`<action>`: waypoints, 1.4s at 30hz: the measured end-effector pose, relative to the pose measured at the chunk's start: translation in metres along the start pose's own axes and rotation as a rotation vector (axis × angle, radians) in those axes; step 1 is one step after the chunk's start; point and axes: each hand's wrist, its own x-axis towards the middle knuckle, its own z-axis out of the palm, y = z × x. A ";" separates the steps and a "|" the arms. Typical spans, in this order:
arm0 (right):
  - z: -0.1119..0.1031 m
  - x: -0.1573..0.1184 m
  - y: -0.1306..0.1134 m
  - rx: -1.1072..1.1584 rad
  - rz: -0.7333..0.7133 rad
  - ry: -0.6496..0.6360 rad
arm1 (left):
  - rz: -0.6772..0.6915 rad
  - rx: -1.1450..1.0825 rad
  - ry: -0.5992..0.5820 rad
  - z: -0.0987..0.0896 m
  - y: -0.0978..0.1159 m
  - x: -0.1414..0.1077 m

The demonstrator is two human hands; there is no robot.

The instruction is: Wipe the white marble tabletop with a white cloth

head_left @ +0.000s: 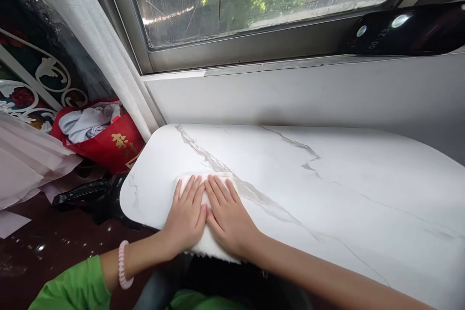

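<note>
A white cloth (212,247) lies flat on the white marble-patterned table (348,193), close to its front edge, with its lower border hanging at the rim. My left hand (185,215) rests palm down on the cloth, fingers stretched out and pointing away from me. Beside it, thumbs touching or nearly so, my right hand (228,218) also presses flat on the cloth with its fingers extended. Both palms hide the middle of the cloth. A pink coiled band (123,265) circles my left wrist.
Behind the table runs a pale wall (290,97) below a metal-framed window (254,48). A white curtain (105,48) hangs at the left. Near the table's left end stands a red bag (112,143) holding pale fabric, with a black object (90,198) below it.
</note>
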 end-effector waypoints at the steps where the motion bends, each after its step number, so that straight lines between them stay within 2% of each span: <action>1: -0.001 -0.006 0.003 0.004 -0.004 -0.006 | 0.014 -0.008 -0.008 0.000 0.006 -0.001; 4: -0.003 -0.009 0.016 0.044 0.007 -0.029 | 0.035 -0.029 -0.019 0.003 0.013 0.007; 7: -0.002 0.011 0.037 0.064 0.086 -0.021 | 0.002 -0.054 0.000 0.010 0.007 0.035; 12: -0.003 0.078 0.092 0.010 0.162 -0.002 | -0.108 -0.044 -0.017 0.028 -0.019 0.123; 16: -0.003 0.124 0.141 -0.065 0.233 -0.005 | -0.089 -0.022 -0.024 0.041 -0.036 0.197; 19: -0.003 0.144 0.169 -0.082 0.276 0.031 | -0.064 -0.009 -0.014 0.049 -0.043 0.234; 22: -0.004 0.151 0.186 -0.084 0.294 0.054 | -0.048 -0.008 0.002 0.055 -0.046 0.255; 26: -0.006 0.151 0.191 -0.091 0.313 0.045 | -0.018 0.004 -0.016 0.057 -0.046 0.263; 30: -0.009 0.140 0.183 -0.082 0.334 0.038 | -0.003 0.020 -0.049 0.056 -0.039 0.255; 34: -0.014 0.115 0.170 -0.065 0.323 0.023 | 0.001 0.012 -0.040 0.053 -0.022 0.232; 42: -0.027 0.045 0.133 -0.095 0.307 -0.004 | 0.018 -0.002 -0.033 0.047 0.027 0.169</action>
